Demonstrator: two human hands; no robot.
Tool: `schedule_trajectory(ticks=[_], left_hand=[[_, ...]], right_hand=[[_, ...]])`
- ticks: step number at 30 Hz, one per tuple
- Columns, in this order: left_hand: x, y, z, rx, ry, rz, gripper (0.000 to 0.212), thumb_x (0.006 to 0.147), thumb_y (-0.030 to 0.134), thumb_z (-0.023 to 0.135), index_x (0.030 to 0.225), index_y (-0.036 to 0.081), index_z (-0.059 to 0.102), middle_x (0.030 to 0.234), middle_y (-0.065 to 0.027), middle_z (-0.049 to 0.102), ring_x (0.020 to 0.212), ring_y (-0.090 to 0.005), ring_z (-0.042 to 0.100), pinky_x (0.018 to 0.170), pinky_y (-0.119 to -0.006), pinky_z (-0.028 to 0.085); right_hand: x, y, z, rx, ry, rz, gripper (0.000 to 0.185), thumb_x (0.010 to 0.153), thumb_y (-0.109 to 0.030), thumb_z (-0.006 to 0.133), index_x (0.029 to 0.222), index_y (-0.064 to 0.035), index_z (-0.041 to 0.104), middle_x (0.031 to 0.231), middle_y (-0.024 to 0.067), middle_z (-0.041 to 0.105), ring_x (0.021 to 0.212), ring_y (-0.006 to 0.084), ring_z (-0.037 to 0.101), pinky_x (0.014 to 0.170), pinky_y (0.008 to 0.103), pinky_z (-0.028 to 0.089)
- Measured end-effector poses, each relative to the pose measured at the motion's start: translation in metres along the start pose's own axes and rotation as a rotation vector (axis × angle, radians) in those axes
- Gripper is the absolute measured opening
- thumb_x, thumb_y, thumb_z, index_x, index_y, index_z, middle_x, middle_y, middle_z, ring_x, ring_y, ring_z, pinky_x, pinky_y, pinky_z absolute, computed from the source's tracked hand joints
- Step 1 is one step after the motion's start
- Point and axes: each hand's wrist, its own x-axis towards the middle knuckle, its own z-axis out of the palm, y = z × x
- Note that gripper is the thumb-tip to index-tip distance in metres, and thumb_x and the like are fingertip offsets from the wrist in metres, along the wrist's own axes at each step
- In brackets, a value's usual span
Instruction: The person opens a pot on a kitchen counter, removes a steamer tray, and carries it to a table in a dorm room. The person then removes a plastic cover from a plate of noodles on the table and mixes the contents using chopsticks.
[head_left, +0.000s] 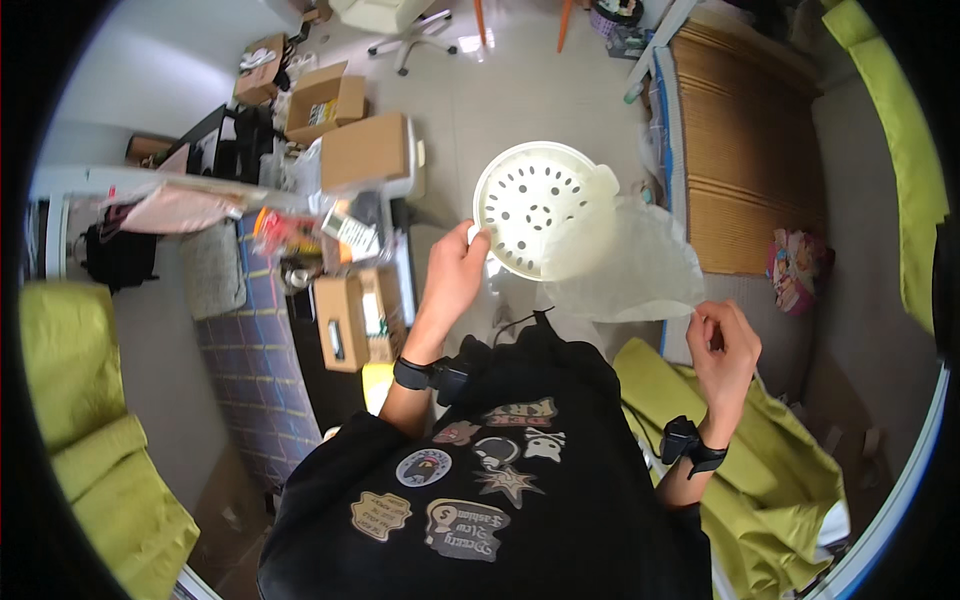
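My left hand (456, 264) grips the handle of a round white plastic steamer tray (525, 184) with slots and holes through its base. A thin, translucent whitish sheet (637, 270), paper or film, overlaps the tray's lower right part and hangs out to the right. Its lower right edge is pinched between the thumb and finger of my right hand (720, 337). Both are held up in front of my body, above the tiled floor. Black devices are strapped to both wrists.
Cardboard boxes (364, 150) and a cluttered dark desk (322, 397) stand at the left. A bed with a brown woven mat (739, 165) lies at the right, beside yellow-green fabric (705, 420). A wheeled office chair (394, 22) stands at the top.
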Motion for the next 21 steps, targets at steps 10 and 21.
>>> schedule_trajectory(ticks=[10,21], left_hand=[[0.229,0.082,0.048,0.016,0.003,0.001,0.031,0.097,0.021,0.051,0.103,-0.008,0.061,0.071,-0.0177,0.061,0.065,-0.0176,0.055,0.065,-0.035,0.046],[0.45,0.069,0.013,-0.254,0.241,-0.128,0.031,0.1,0.017,0.047,0.111,-0.009,0.06,0.092,-0.0069,0.07,0.083,-0.0083,0.058,0.076,-0.026,0.046]], right_hand=[[0.232,0.108,0.013,0.03,0.016,0.066,0.011,0.078,0.005,0.068,0.085,-0.0004,0.062,0.065,0.0078,0.05,0.054,0.0159,0.046,0.05,0.0271,0.04],[0.524,0.18,0.121,-0.119,-0.122,0.102,0.006,0.08,-0.007,0.068,0.083,-0.0037,0.063,0.065,0.0108,0.057,0.057,0.0257,0.056,0.055,0.0357,0.045]])
